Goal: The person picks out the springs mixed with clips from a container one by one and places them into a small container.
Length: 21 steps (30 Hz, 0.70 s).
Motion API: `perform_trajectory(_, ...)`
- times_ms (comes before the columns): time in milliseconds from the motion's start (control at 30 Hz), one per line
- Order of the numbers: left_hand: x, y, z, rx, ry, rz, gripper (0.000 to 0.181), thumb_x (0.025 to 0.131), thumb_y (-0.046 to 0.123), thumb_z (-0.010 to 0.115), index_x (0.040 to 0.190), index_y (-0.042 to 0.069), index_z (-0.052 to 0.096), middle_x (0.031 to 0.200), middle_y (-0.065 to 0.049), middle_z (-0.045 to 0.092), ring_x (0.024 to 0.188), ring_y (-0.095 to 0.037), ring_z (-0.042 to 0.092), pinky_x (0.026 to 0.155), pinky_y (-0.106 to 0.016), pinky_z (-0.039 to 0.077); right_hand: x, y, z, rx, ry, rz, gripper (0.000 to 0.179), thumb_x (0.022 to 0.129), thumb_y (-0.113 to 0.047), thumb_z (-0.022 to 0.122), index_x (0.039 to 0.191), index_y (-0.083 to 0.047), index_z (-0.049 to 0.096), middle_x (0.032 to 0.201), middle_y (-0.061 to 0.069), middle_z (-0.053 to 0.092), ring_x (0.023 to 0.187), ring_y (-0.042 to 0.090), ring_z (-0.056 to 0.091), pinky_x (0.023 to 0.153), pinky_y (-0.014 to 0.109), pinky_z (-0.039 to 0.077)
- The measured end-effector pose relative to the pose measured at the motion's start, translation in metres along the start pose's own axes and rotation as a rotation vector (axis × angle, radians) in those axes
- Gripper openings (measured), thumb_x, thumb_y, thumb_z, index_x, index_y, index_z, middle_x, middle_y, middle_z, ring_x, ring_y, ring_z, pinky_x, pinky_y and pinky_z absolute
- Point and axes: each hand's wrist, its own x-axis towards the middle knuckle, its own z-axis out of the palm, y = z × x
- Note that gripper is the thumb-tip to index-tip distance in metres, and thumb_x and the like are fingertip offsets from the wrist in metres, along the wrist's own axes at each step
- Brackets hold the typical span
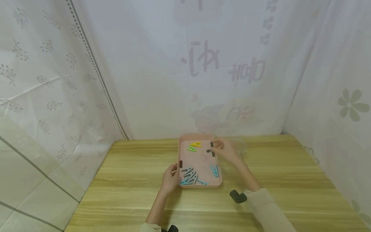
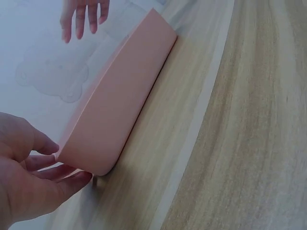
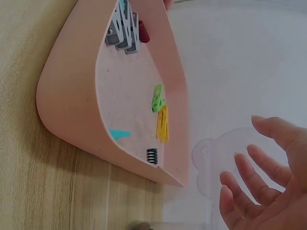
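A pink tray [image 1: 200, 186] lies on the wooden table. My left hand [image 1: 169, 179] grips its left edge, thumb at the rim and fingers against the outer wall in the left wrist view. Over the tray's right rim hovers my right hand [image 1: 224, 150]; its fingers [image 3: 244, 165] are spread and loosely bent, holding nothing. Just by it in the tray are dark springs [image 1: 213, 154]. A yellow clip [image 1: 196, 144] and a green clip [image 1: 191, 148] lie at the far end. Grey clips [image 1: 189, 174] and blue clips [image 1: 214, 171] lie nearer me, with a dark red spring [image 1: 181, 164] at the left wall.
A clear round container [image 1: 241, 146] stands right of the tray, partly behind my right hand; its contents are hard to make out. Printed white curtains [image 1: 150, 80] hang behind and beside the table [image 1: 130, 180].
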Motion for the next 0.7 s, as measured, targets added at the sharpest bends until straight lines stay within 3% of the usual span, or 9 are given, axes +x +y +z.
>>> perform_trajectory(200, 0.004, 0.004, -0.001, -0.025, 0.002, -0.031, 0.040, 0.104, 0.011, 0.049, 0.138, -0.010, 0.050, 0.131, -0.033, 0.056, 0.119, -0.049, 0.058, 0.093, -0.051, 0.055, 0.003, -0.009, 0.007, -0.006, -0.046, -0.001, 0.041, 0.091, -0.023, 0.074, 0.125, -0.001, 0.065, 0.112, 0.021, 0.067, 0.094, 0.031, 0.064, 0.072, 0.035, 0.056)
perform_trajectory(367, 0.008, 0.006, -0.007, -0.003, -0.058, -0.031, 0.041, 0.102, 0.005, 0.050, 0.140, -0.011, 0.047, 0.132, -0.034, 0.054, 0.119, -0.049, 0.057, 0.092, -0.051, 0.055, 0.004, -0.012, 0.013, -0.009, -0.082, -0.040, 0.037, 0.091, -0.018, 0.074, 0.123, -0.001, 0.065, 0.106, 0.019, 0.067, 0.090, 0.030, 0.061, 0.069, 0.033, 0.055)
perform_trajectory(533, 0.010, 0.006, -0.013, 0.045, -0.111, -0.018, 0.039, 0.101, 0.004, 0.050, 0.138, -0.009, 0.050, 0.131, -0.031, 0.056, 0.121, -0.047, 0.056, 0.092, -0.050, 0.055, 0.006, -0.011, 0.019, -0.032, -0.095, -0.079, 0.033, 0.090, -0.017, 0.076, 0.119, -0.003, 0.068, 0.101, 0.016, 0.068, 0.089, 0.027, 0.064, 0.073, 0.036, 0.057)
perform_trajectory(700, 0.011, 0.007, -0.015, 0.052, -0.127, -0.009, 0.040, 0.101, 0.005, 0.051, 0.138, -0.010, 0.051, 0.130, -0.032, 0.057, 0.119, -0.046, 0.057, 0.091, -0.050, 0.055, 0.009, -0.012, 0.024, 0.003, -0.146, -0.105, 0.036, 0.090, -0.020, 0.076, 0.121, -0.003, 0.066, 0.109, 0.018, 0.066, 0.097, 0.030, 0.065, 0.082, 0.040, 0.057)
